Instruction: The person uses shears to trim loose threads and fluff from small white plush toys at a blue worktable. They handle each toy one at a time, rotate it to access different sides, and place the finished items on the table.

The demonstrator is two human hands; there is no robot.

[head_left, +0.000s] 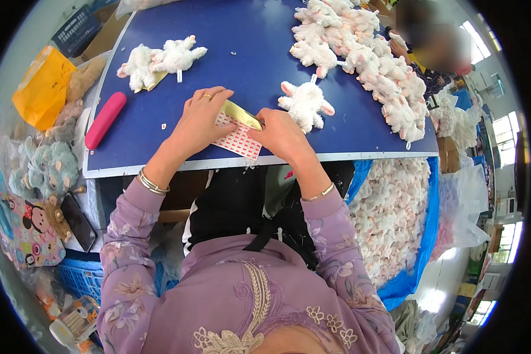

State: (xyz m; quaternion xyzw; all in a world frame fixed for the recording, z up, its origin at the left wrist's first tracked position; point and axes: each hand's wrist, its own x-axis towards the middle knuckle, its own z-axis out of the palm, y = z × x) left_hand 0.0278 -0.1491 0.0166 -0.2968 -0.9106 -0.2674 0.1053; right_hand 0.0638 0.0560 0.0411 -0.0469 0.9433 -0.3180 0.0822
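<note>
Between my hands, at the near edge of the blue table (242,62), is a sheet of small red-and-white stickers (240,141), with a pale yellow sheet (239,114) showing along its far edge. My left hand (202,118) is closed on the left side of the sticker sheet, its thumb over the top. My right hand (281,134) pinches the right side, fingertips at the yellow edge. A white plush animal with pink ears (304,105) lies just beyond my right hand. Two more white plush animals (162,61) lie at the far left, a yellowish paper beneath them.
A pink elongated case (105,121) rests at the table's left edge. Many white plush animals (360,59) are heaped along the right side, where another person sits. A blue-lined container of plush (392,218) stands below right. Left of the table are an orange-yellow bag (43,88) and a phone (78,221).
</note>
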